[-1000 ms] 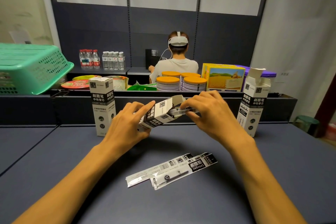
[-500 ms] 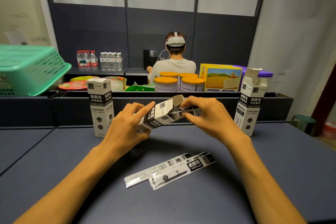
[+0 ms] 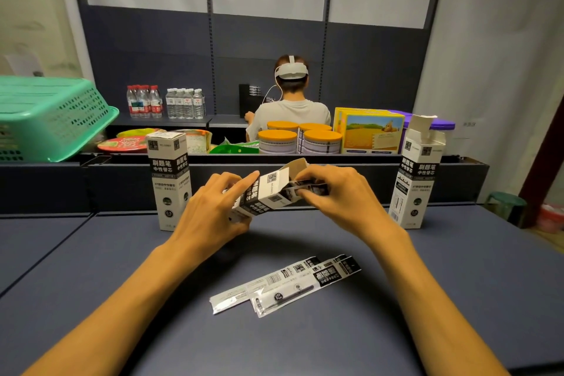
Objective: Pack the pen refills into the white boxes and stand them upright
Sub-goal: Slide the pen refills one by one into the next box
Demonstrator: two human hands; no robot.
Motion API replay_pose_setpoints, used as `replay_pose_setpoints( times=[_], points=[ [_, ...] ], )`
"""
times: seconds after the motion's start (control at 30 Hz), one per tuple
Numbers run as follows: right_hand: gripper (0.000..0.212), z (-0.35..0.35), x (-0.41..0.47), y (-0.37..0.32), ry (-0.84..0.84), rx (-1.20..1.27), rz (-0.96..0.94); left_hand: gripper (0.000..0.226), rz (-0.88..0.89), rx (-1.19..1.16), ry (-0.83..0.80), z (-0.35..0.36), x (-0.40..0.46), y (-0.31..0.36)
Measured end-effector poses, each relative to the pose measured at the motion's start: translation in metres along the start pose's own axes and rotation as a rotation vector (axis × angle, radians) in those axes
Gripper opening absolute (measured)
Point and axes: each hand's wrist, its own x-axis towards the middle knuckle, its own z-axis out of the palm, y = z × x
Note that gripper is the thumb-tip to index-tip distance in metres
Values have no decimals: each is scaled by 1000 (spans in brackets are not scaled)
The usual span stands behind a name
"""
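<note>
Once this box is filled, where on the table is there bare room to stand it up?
Bare table lies along the back edge between the closed standing box and the open-topped standing box, under the held box. Bare patches also lie left of the left hand and right of the right hand. The near centre is crowded by two refill packets.

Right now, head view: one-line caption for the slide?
Left hand tilts a white box while right hand feeds a refill pack in; two packs wait on the table.
</note>
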Motion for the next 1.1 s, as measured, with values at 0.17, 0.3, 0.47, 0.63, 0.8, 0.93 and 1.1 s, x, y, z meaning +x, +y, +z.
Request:
replay_pose_setpoints(
  times=[0.17, 0.3, 0.47, 0.63, 0.8, 0.93, 1.1],
  points=[
    [18, 5, 0, -1, -37, 29, 14, 93, 12, 6, -7, 0, -1, -1],
    [16, 8, 1, 4, -53, 98, 31, 92, 13, 1, -4, 0, 0, 0],
    [21, 10, 0, 5, -97, 169, 73, 93, 22, -2, 4, 0, 0, -1],
    [25, 12, 0, -2, -149, 221, 85, 93, 21, -9, 16, 0, 0, 0],
    [32, 12, 1, -9, -231, 272, 84, 93, 42, -1, 17, -2, 1, 3],
    [40, 15, 1, -10, -320, 262, 83, 95, 60, 5, 1, 0, 1, 4],
    [39, 4, -1, -8, -198, 379, 101, 93, 5, -11, 3, 1, 1, 0]
  ],
)
